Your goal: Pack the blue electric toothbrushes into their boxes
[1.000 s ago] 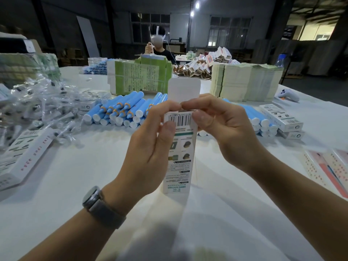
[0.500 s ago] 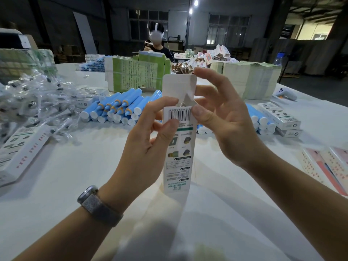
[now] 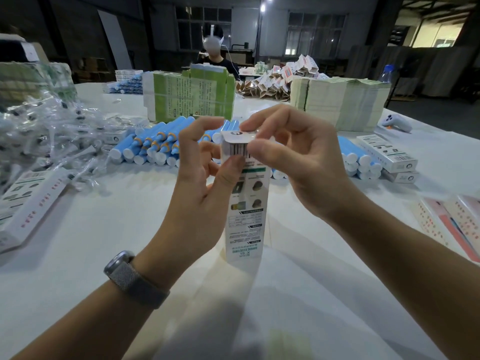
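- From the head camera, a tall white box (image 3: 245, 203) stands upright on the white table (image 3: 104, 229), right in the middle between two hands.
- The left hand (image 3: 200, 178) holds the box near its top. Its thumb presses the front, just under the stripy barcode, and its fingers curl round the far side.
- The right hand (image 3: 293, 157) pinches the top flap (image 3: 237, 135) between thumb and first finger. The flap is folded over the box top. The other fingers are loosely bent and hold nothing.
- I think the person is closing the lid. I cannot see inside the box, so I cannot tell if a toothbrush is in there.
- What could go wrong: the flap could bend or crease if it is pushed before its edge slips inside the box.
- The box is tall and thin. If the left hand lets go too soon, a hard push on top could tip it over.
- Behind the box lie lots of blue toothbrushes (image 3: 153, 146) in a pile. More lie behind the box on its right side.
- A closed box (image 3: 387, 152) lies far to the right of the standing box.
- A heap of clear plastic bags (image 3: 44, 136) sits far to its left.
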Tool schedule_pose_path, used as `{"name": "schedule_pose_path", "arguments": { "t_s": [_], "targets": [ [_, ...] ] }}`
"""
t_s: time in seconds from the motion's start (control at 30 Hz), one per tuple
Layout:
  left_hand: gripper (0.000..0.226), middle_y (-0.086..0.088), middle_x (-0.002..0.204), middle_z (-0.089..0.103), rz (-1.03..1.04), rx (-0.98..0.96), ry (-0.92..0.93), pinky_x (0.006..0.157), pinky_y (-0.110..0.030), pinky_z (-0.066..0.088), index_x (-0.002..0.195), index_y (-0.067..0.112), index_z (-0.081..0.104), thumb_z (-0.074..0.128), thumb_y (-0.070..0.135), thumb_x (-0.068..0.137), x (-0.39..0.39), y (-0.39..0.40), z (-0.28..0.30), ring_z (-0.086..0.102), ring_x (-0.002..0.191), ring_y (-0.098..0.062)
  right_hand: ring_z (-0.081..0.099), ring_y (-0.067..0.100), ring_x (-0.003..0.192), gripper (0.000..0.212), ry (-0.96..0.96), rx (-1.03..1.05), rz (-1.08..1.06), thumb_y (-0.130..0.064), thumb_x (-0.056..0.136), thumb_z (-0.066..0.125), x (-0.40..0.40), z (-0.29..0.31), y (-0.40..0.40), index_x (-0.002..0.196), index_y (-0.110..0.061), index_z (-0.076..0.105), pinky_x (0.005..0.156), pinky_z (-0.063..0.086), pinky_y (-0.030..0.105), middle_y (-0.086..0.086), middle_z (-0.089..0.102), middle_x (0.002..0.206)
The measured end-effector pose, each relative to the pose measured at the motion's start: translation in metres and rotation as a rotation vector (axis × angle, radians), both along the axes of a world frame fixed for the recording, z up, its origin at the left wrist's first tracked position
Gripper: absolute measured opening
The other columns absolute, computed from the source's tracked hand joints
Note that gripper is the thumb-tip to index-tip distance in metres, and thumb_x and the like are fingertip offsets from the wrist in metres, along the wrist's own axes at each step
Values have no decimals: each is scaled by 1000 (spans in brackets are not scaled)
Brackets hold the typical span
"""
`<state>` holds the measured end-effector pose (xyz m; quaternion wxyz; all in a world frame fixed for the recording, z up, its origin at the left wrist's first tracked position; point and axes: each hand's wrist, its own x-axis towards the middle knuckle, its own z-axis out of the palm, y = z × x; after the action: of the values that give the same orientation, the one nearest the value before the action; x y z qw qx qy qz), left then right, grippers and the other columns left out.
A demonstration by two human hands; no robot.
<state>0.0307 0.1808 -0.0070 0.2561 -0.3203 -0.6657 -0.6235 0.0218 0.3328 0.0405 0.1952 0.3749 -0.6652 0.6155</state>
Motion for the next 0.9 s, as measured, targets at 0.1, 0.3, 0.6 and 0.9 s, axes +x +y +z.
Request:
{"name": "schedule_pose_path", "arguments": {
  "t_s": [0.1,0.3,0.6,0.9],
  "targets": [
    [28,-7,112,62,-2,-51,40,85,-52,55,125,47,45,44,34,101,-1,0,-3,61,100,-36,62,14,84,11,52,-25,-58,-15,83,72,-1,-1,-3,81,-20,62,72,51,29,1,67,90],
    [25,-9,113,63,-11,-1,15,83,-41,57,122,48,49,45,37,100,-1,1,-3,65,100,-31,70,21,87,24,16,16,-62,-9,89,66,-3,-15,-6,112,-14,63,78,57,32,6,71,97],
    [25,-16,111,61,-19,3,33,81,-61,53,123,44,42,44,33,101,1,2,-4,62,98,-41,67,14,84,10,-44,-22,33,-8,89,62,-1,-9,-5,94,-16,66,74,55,30,-7,70,87],
    [30,-12,117,60,-33,19,4,86,-58,54,124,47,40,48,31,100,2,4,-8,63,105,-35,64,25,90,12,106,80,-89,-8,89,67,-1,-6,0,92,-19,68,70,56,32,6,66,93]
  ]
}}
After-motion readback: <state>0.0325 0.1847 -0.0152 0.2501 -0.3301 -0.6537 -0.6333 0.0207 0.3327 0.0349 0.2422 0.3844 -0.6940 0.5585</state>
